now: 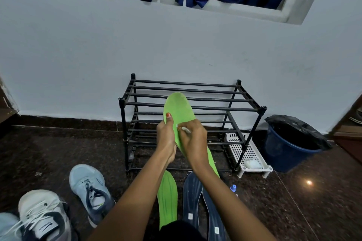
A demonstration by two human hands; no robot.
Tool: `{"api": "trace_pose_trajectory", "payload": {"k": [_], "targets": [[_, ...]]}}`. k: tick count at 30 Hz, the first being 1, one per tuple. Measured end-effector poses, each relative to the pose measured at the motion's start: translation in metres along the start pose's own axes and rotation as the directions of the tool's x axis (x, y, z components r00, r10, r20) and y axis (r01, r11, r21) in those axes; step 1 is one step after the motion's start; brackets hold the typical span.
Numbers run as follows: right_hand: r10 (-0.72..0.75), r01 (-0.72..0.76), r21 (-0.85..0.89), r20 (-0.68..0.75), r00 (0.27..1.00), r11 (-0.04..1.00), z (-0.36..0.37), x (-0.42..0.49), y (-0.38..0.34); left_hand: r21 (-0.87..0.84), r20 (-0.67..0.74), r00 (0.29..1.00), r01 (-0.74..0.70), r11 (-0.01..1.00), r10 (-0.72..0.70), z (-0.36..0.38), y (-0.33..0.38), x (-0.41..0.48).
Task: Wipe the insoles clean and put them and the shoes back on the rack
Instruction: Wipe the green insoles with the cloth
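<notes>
The left hand (pixel 166 137) grips the green insole (pixel 179 107) upright before the shoe rack (pixel 186 84), fingers curled round its edge. The right hand (pixel 195 141) pinches a small white wipe (pixel 184 129) against its face. So small a scrap may slip out or miss patches, and hard rubbing could buckle the insole or pull it free. The white tags on the navy insoles (pixel 192 195) are too blurred to read.

A: Cam setup?
B: One head cam, wide-angle, aimed fwd & down.
A: How close?
B: Near. Left hand (pixel 166 139) & right hand (pixel 194 141) sit mid-frame.
A: Facing?
B: Shoe rack (pixel 215 108) against wall (pixel 176 45), farther off.
</notes>
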State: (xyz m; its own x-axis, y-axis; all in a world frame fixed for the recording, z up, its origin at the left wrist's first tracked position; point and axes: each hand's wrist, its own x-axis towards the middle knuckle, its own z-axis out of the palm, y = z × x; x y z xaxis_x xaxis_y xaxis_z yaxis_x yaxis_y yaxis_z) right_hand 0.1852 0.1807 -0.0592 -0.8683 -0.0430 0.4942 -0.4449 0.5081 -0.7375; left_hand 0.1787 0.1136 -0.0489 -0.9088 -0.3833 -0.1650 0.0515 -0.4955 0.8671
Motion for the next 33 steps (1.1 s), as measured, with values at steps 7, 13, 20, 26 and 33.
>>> {"api": "trace_pose_trajectory", "payload": {"k": [7,13,20,26,33], "targets": [[-0.016,0.016,0.005,-0.006,1.000,1.000,-0.001,0.002,0.000,-0.021,0.019,1.000,-0.005,1.000,0.005,0.001,0.001,-0.002],[0.055,-0.053,0.019,-0.139,0.989,0.998,-0.004,0.032,0.007,-0.008,0.042,0.999,-0.004,1.000,0.005,0.004,0.000,-0.008],[-0.029,0.029,-0.010,0.004,1.000,1.000,0.001,0.003,-0.005,-0.010,0.003,1.000,-0.022,1.000,0.022,0.001,0.000,-0.003],[-0.050,0.049,0.016,0.068,0.996,0.999,-0.005,-0.012,-0.008,-0.034,-0.013,1.000,-0.011,0.999,0.010,0.005,0.002,-0.005],[0.034,-0.037,-0.035,-0.088,0.996,0.999,-0.010,0.012,0.009,-0.055,0.046,0.999,-0.001,0.998,0.003,0.008,0.001,-0.009]]}}
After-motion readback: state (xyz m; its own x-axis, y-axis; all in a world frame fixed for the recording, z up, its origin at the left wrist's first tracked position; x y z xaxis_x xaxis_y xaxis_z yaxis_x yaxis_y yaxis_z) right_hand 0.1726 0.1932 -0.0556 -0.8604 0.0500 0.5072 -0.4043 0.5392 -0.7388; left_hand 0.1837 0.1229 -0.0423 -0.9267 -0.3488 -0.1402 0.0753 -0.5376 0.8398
